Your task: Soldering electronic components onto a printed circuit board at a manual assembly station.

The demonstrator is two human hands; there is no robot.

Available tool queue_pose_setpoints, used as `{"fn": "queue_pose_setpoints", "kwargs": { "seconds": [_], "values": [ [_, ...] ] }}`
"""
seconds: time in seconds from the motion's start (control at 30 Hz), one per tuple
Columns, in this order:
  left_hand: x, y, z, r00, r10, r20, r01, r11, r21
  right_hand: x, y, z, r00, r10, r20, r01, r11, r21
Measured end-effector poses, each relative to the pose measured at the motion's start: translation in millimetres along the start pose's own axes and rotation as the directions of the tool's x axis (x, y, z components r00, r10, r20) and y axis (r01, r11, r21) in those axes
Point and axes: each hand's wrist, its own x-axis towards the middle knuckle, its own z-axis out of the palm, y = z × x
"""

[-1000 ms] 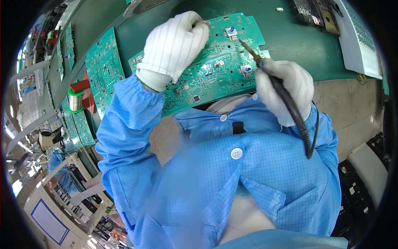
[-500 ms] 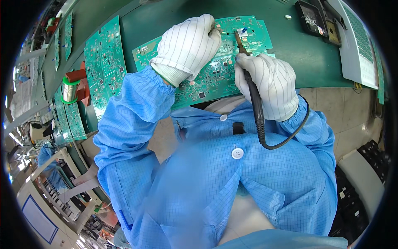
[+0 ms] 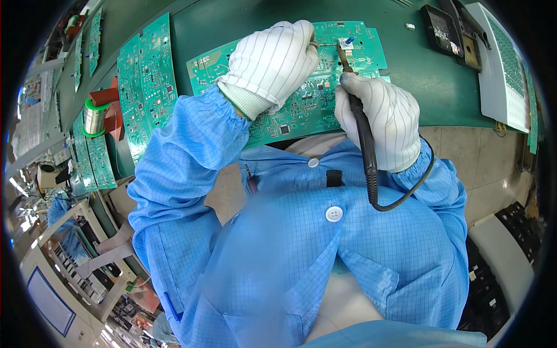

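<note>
While right hand (image 3: 380,119) grips black soldering iron (image 3: 361,124), tip at blue part (image 3: 346,42) on green circuit board (image 3: 301,104) near counter (image 3: 429,87) front edge, left hand (image 3: 272,64) pinches thin solder wire (image 3: 326,44) beside it.

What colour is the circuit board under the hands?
Green circuit board, seen in the head view.

Bright, even overhead light; the white gloves look nearly washed out and shadows are soft. Fisheye bending curves the green bench (image 3: 441,87) edge, with a black vignette around. The blue smock (image 3: 278,272) close below seems slightly blurred.
</note>
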Motion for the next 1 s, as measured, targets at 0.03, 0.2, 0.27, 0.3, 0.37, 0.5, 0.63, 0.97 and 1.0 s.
{"fn": "queue_pose_setpoints", "kwargs": {
  "seconds": [0.03,0.2,0.27,0.3,0.37,0.5,0.63,0.97,1.0],
  "values": [
    [0,0,-1,1.0,0.01,0.004,-0.01,1.0,-0.008,1,-2,-1,1.0,0.0,0.0,0.0,1.0,0.001],
    [0,0,-2,1.0,0.019,0.021,-0.018,1.0,-0.02,2,-2,-1,1.0,0.006,0.005,-0.006,1.0,0.002],
    [1,0,-2,0.999,0.017,0.032,-0.017,1.0,-0.026,1,-1,0,1.0,0.004,0.004,-0.004,1.0,0.005],
    [2,0,-2,0.999,0.015,0.043,-0.014,1.0,-0.019,1,0,0,1.0,0.001,0.002,-0.001,1.0,0.008],
    [3,0,-3,0.998,0.01,0.055,-0.01,1.0,-0.008,0,2,1,1.0,-0.001,0.005,0.001,1.0,0.003],
    [6,2,-6,0.993,-0.022,0.12,0.026,0.999,-0.034,2,-1,3,1.0,-0.006,-0.016,0.006,1.0,-0.007],
    [32,11,-24,0.931,-0.157,0.329,0.142,0.987,0.069,3,-2,-3,1.0,0.001,0.025,-0.001,1.0,-0.008],
    [52,11,-19,0.963,0.003,0.269,-0.039,0.991,0.128,1,-10,-2,0.993,-0.036,0.113,0.052,0.989,-0.14],
    [55,10,-20,0.963,-0.001,0.271,-0.036,0.991,0.131,1,-10,-2,0.994,-0.04,0.102,0.053,0.99,-0.131]
  ]
}}
